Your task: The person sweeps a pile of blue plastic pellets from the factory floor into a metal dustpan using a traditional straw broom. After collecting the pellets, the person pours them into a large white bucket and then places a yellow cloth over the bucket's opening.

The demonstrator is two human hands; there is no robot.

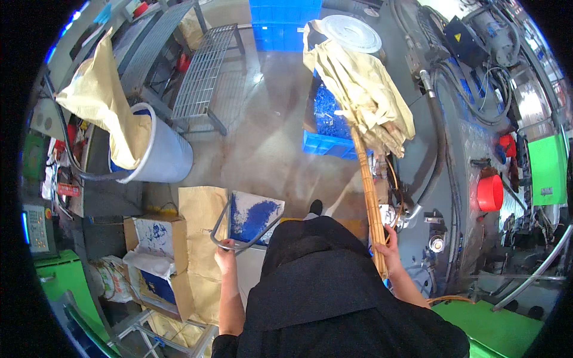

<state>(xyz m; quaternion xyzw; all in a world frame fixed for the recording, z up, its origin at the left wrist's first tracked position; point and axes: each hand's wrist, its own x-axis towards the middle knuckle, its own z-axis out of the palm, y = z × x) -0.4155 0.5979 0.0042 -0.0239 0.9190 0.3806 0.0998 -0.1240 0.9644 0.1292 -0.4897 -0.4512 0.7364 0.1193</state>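
Observation:
A bent grey tube handle (224, 243) rises beside a white panel (253, 215) strewn with blue granules. My left hand (225, 258) is closed round this tube. On the other side, my right hand (389, 246) closes on a long, tan, bamboo-like pole (369, 197) with ridged joints. The pole's far end runs under a crumpled cream sack (370, 83), so its tip is hidden. Below the sack, a blue crate (325, 145) holds blue granules.
At the left stands a white barrel (173, 152) with a cream sack (107, 89) in it. A cardboard box (179, 238) sits near my left arm. Grey grated racks (206, 71) stand farther off. Machinery with hoses (441, 137) lines the right. Blue bins (285, 27) stand ahead.

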